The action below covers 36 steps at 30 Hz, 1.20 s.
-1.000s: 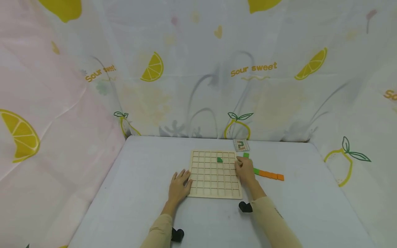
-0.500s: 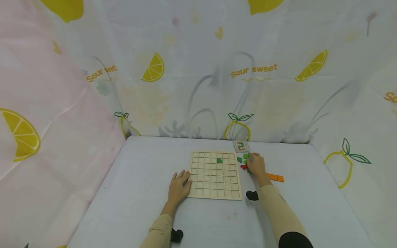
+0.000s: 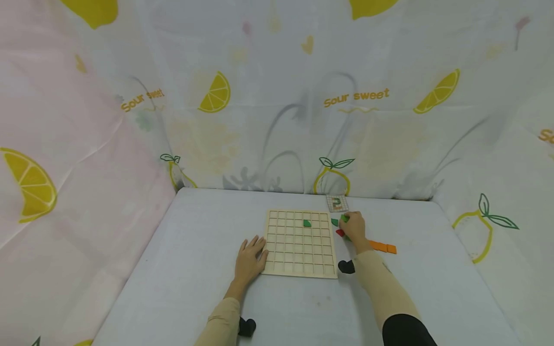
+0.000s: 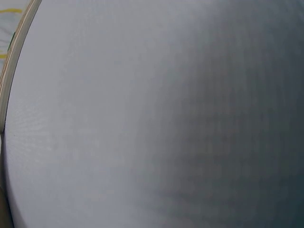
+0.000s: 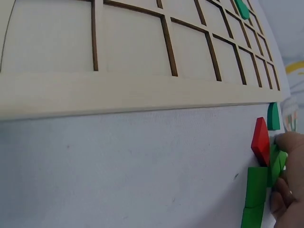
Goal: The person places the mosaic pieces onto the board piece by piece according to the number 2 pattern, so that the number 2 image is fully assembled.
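A light wooden grid board (image 3: 294, 259) lies on the white table, with one green rounded piece (image 3: 307, 223) in an upper cell. My left hand (image 3: 250, 259) rests flat at the board's left edge, fingers spread and fingertips beside the rim. Just right of the board, my right hand (image 3: 356, 226) pinches a light green block (image 3: 344, 218) between thumb and fingers. Close by lie a red piece (image 5: 260, 141) and a dark green rounded piece (image 5: 273, 116). Green blocks (image 5: 256, 186) sit in a line under the right hand, partly hidden in the head view.
Orange square blocks (image 3: 382, 246) form a row to the right of my right wrist. A small pattern card (image 3: 337, 203) lies beyond the board's upper right corner. Printed cloth walls (image 3: 277, 144) enclose the table at the back and sides.
My right hand has left the board's right edge, moved right to the loose pieces and taken hold of a light green block. The left hand has stayed in place.
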Each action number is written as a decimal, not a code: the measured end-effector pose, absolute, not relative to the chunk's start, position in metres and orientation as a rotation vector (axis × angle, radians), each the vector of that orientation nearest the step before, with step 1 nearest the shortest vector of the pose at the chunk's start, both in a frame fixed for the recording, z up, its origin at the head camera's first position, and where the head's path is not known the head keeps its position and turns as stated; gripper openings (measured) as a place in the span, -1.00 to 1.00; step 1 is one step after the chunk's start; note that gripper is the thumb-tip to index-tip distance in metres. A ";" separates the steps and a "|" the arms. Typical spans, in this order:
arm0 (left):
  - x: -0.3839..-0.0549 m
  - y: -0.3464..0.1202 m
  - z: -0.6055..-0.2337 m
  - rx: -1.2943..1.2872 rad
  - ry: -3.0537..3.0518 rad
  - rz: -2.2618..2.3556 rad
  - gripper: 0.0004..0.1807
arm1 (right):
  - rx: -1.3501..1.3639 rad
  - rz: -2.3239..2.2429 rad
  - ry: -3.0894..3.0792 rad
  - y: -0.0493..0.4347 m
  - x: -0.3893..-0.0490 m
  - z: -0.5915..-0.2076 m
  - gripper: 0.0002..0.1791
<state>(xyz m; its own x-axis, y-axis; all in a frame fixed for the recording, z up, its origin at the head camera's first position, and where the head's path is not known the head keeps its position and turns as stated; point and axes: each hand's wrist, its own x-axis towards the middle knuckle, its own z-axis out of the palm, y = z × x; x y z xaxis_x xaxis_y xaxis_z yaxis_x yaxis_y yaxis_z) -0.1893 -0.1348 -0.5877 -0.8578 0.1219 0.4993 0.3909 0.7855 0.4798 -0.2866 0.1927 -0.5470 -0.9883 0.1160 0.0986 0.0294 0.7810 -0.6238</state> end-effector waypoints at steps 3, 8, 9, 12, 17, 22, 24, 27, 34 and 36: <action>-0.190 -0.134 -0.587 -0.378 -2.535 -0.825 -0.64 | -0.127 1.012 -2.844 0.194 -0.286 -0.546 -0.58; -0.191 -0.135 -0.588 -0.381 -2.519 -0.810 -0.64 | -0.118 1.039 -2.874 0.198 -0.288 -0.548 -0.57; -0.191 -0.135 -0.589 -0.381 -2.513 -0.806 -0.64 | -0.119 1.048 -2.883 0.199 -0.288 -0.549 -0.58; -0.191 -0.136 -0.588 -0.380 -2.511 -0.803 -0.64 | -0.136 1.103 -2.873 0.201 -0.287 -0.548 -0.59; -0.191 -0.137 -0.588 -0.374 -2.529 -0.810 -0.64 | -0.116 1.261 -2.725 0.196 -0.284 -0.547 -0.59; -0.190 -0.136 -0.586 -0.371 -2.524 -0.818 -0.64 | 0.058 1.332 -2.643 0.177 -0.283 -0.547 -0.62; -0.190 -0.136 -0.587 -0.374 -2.519 -0.820 -0.65 | 0.128 1.354 -2.640 0.168 -0.283 -0.548 -0.62; -0.190 -0.136 -0.587 -0.375 -2.514 -0.826 -0.64 | 0.194 1.397 -2.639 0.154 -0.283 -0.548 -0.61; -0.192 -0.135 -0.591 -0.380 -2.496 -0.819 -0.64 | 0.300 1.415 -2.610 0.128 -0.285 -0.549 -0.60; -0.192 -0.135 -0.592 -0.381 -2.492 -0.818 -0.64 | 0.336 1.408 -2.591 0.122 -0.285 -0.551 -0.61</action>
